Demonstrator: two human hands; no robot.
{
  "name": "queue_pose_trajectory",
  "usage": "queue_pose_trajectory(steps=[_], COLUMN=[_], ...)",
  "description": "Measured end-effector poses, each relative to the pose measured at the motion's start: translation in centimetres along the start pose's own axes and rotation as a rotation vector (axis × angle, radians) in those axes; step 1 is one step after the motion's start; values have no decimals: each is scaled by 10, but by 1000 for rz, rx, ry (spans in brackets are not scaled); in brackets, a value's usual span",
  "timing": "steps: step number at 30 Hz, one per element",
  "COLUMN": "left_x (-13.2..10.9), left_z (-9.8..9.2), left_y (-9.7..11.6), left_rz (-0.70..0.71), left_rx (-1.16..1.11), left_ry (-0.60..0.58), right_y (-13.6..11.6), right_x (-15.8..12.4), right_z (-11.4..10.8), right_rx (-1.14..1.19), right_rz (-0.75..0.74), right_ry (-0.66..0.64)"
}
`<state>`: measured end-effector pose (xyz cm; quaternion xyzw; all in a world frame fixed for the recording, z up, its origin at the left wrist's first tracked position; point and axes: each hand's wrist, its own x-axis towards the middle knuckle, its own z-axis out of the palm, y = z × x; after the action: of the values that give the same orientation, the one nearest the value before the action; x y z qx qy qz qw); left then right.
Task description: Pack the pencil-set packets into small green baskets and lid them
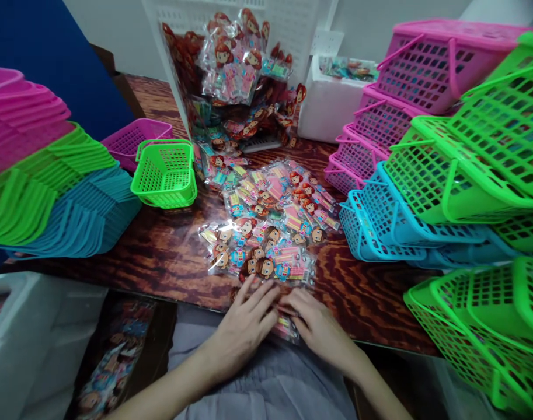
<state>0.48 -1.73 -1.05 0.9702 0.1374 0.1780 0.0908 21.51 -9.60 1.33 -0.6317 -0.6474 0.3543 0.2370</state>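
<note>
At the table's front edge, my left hand [251, 321] lies over printed plastic packets with its fingers stretched out and slightly apart. My right hand [319, 321] is beside it, its fingers bent and its thumb against a clear packet [287, 328] that hangs over the edge. My fingers partly cover that packet. Just beyond my fingertips spreads a pile of clear packets [257, 251] with cartoon-girl figures and coloured strips inside. More such packets [288, 195] lie farther back, in front of a tipped white crate [174, 87] from which others spill.
A green basket [165, 175] and a pink basket [139, 137] stand at left, by nested baskets [51, 192]. Filled pink, blue and green baskets [441, 169] are stacked at right. Behind is a white foam box [321, 105]; another white box [38, 326] stands low at left.
</note>
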Motion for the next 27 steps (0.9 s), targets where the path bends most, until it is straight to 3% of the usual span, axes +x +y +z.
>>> queue_pose_trajectory(steps=[2, 6, 7, 10, 13, 15, 18, 20, 23, 27], left_x=[1, 5, 6, 11, 14, 15, 14, 12, 10, 11], left_z=[-1, -6, -6, -4, -4, -4, -6, -8, -7, -1], left_y=[-1, -1, -1, 0, 1, 2, 2, 1, 2, 4], left_rz=[5, -21, -28, -18, 7, 44, 68, 34, -15, -47], left_rx=[-43, -43, -28, 2, 46, 59, 11, -16, -13, 27], left_ry=[-55, -124, -135, -129, -48, -11, -47, -105, -147, -160], right_y=[3, 28, 34, 37, 20, 6, -3, 2, 15, 25], right_x=[1, 15, 18, 19, 8, 0, -1, 8, 33, 54], right_z=[-8, -7, -4, 6, 9, 6, -3, -7, -5, 3], right_rx=[88, -183, -262, -306, -216, -105, 107, 111, -187, -517], right_rz=[-9, 141, 170, 190, 142, 77, 4, 11, 9, 4], right_ry=[-4, 435, 491, 435, 320, 202, -14, 56, 338, 383])
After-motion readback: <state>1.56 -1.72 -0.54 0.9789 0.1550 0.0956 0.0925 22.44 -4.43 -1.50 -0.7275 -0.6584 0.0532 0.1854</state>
